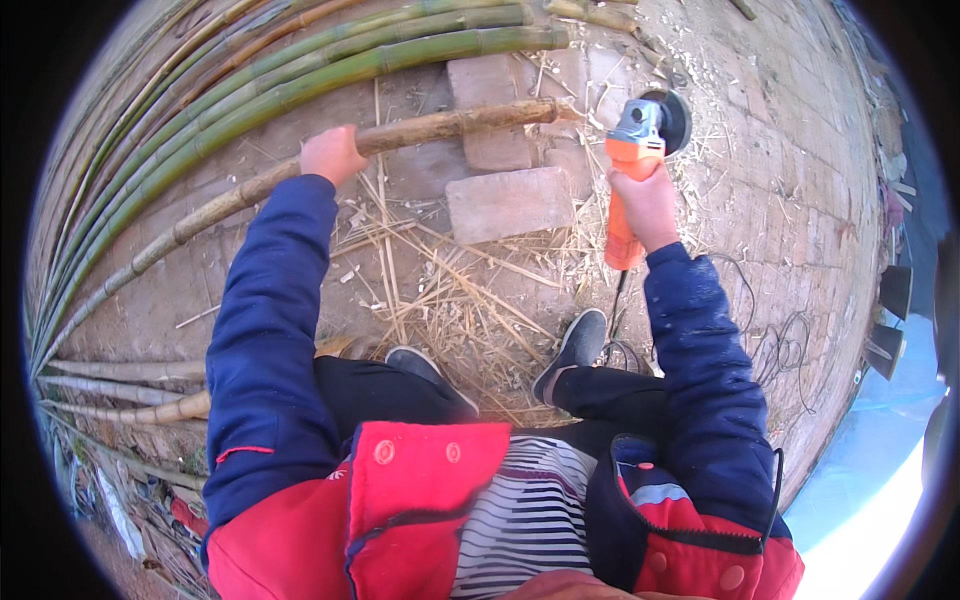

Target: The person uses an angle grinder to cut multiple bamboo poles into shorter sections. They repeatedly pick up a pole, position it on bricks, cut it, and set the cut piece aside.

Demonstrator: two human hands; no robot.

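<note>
My left hand [331,155] grips a long brown bamboo pole [457,125] partway along it. The pole's near end lies over a reddish brick [491,112] on the ground, while the rest runs off to the lower left. In my right hand [649,201] is an orange angle grinder [622,232], held by its body. Its grey metal head points away from me, with a dark disc [677,121] on the right side. The disc is a short way to the right of the pole's frayed end, apart from it. A second brick [510,204] lies just below the pole.
Several green bamboo poles [390,58] lie along the upper left. Bamboo splints and shavings [457,300] litter the ground around my shoes [583,339]. The grinder's black cord runs down past my right shoe to a coiled cable [784,345]. Blue sheeting [892,405] lies at the right edge.
</note>
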